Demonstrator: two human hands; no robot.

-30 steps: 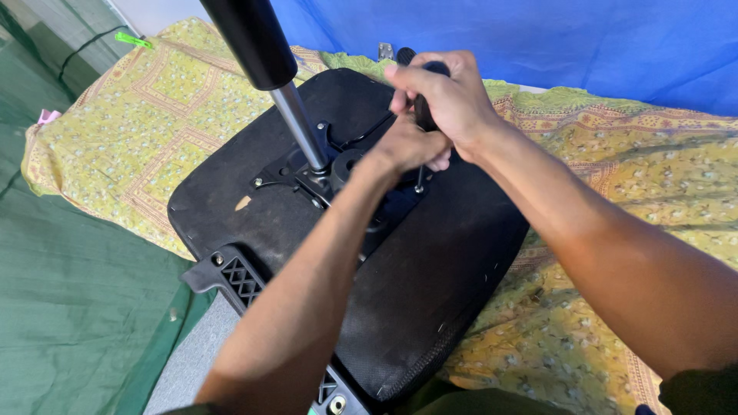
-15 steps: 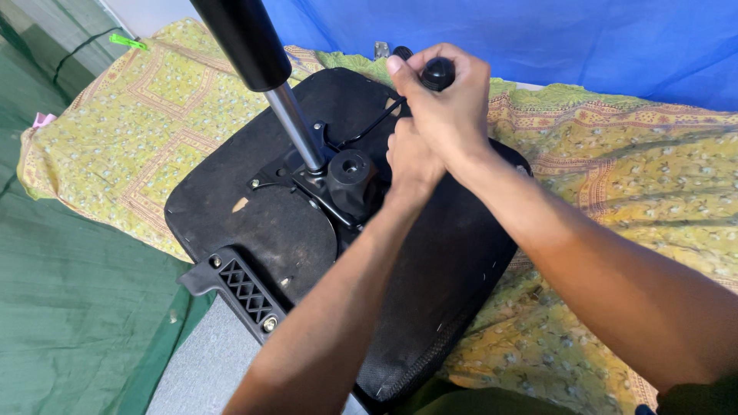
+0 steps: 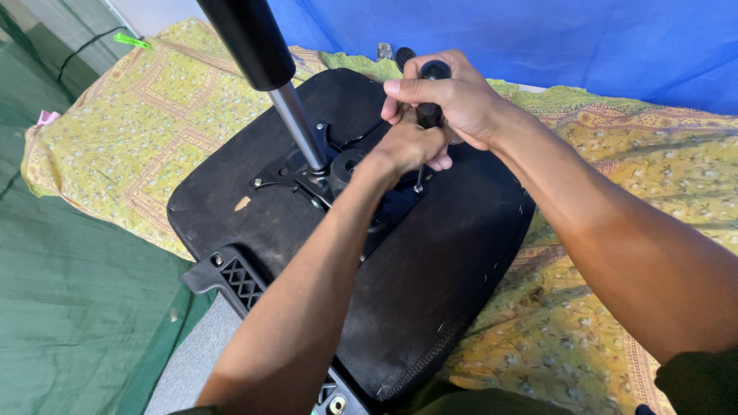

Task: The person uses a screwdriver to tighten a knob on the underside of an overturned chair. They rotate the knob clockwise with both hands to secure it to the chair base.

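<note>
right hand [image 3: 453,100] wrapped tight round the black screwdriver handle [image 3: 430,96], shaft upright, tip down on the seat mechanism plate [image 3: 307,173] of the upturned office chair seat [image 3: 430,269]; left hand [image 3: 411,146], fingers curled, steadied the shaft just beneath, nearer the plate

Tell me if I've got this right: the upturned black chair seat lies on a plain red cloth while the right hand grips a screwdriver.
Not quite. The cloth under the chair seat is yellow and patterned, not plain red, as the head view shows. The right hand does grip a screwdriver.

Single head view, steep downward, close over upturned chair seat [image 3: 430,292].
</note>
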